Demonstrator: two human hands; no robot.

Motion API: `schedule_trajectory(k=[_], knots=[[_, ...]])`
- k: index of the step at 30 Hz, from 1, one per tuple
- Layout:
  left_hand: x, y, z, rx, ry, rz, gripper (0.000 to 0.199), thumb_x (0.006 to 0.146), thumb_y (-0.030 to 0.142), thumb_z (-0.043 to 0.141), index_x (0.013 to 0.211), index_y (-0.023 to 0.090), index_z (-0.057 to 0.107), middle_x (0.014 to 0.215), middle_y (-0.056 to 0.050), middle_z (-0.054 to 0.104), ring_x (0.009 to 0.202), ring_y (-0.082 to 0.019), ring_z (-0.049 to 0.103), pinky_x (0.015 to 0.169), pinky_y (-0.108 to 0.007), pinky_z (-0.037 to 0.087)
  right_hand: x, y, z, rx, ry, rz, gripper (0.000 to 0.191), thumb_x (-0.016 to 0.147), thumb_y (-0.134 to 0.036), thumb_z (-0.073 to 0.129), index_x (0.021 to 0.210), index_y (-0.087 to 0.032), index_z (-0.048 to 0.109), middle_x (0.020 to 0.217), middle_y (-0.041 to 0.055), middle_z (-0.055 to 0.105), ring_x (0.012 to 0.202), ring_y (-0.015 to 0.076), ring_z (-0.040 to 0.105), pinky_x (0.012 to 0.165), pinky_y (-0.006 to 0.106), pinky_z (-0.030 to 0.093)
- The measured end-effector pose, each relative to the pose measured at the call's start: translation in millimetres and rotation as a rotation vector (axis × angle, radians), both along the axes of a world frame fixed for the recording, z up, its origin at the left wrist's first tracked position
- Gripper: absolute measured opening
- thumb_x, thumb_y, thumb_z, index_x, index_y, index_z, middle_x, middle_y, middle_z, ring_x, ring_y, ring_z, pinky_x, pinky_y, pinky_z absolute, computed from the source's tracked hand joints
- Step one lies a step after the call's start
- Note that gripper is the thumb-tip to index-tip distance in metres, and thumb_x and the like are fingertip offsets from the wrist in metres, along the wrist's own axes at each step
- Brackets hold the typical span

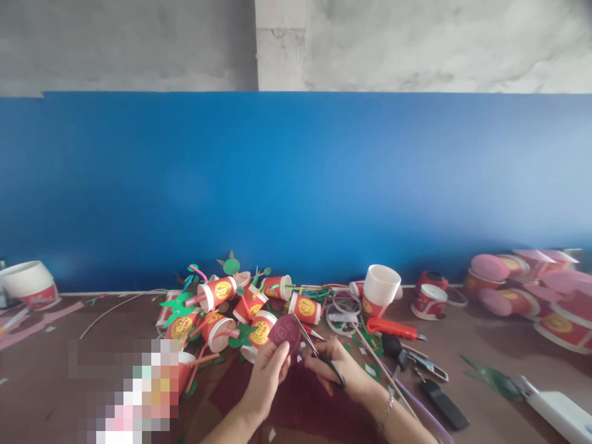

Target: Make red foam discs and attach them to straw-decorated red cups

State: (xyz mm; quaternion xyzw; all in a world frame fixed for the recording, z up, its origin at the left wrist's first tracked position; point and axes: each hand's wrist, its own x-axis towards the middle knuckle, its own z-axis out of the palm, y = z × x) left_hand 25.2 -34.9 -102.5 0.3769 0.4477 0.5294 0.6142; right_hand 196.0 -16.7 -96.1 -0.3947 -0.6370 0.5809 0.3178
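My left hand (pixel 269 375) pinches a dark maroon paper cutout (pixel 283 331) with a rounded outline and faint markings on it. In my right hand (pixel 341 369) is a pair of scissors (pixel 329 365) with black handles, its fingers wrapped round the loops. The blades point up and left, beside the right edge of the cutout. Under both hands lies a larger maroon sheet (pixel 300 404) on the brown table. Just beyond my left hand, a red and white paper cup (pixel 259 333) with a yellow emblem rests on its side.
A heap of decorated paper cups (pixel 217 293) with straws and green cutouts lies behind. Stacked white cups (pixel 382 283), an orange utility knife (pixel 393 328), a black key fob (pixel 444 404) and thin sticks (pixel 383 370) lie right. Pink-topped cups (pixel 493 268) stand far right, before a blue wall panel (pixel 296 185).
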Motion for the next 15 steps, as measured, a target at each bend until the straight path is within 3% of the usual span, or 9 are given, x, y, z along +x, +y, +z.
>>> schedule_trajectory(k=[8,15], knots=[[-1.5,0.6,3.1,0.029,0.027,-0.144,0.061,0.057,0.066,0.069,0.053,0.021,0.028,0.05,0.01,0.022,0.047,-0.005,0.018,0.047,-0.021,0.014,1.8,-0.5,0.6,-0.018,0.02,0.034,0.034,0.078,-0.046,0.065,0.07,-0.013,0.06,0.038,-0.0066,0.049,0.032,0.0043,0.036,0.039,0.017,0.023],[-0.3,-2.2,12.5,0.013,-0.014,-0.101,0.062,0.055,0.062,0.073,0.052,0.021,0.027,0.048,0.01,0.023,0.045,-0.004,0.018,0.046,-0.02,0.016,3.0,-0.1,0.6,-0.046,0.026,0.026,0.036,0.076,-0.048,0.066,0.068,-0.013,0.059,0.037,-0.0069,0.048,0.032,0.0049,0.036,0.037,0.017,0.023]])
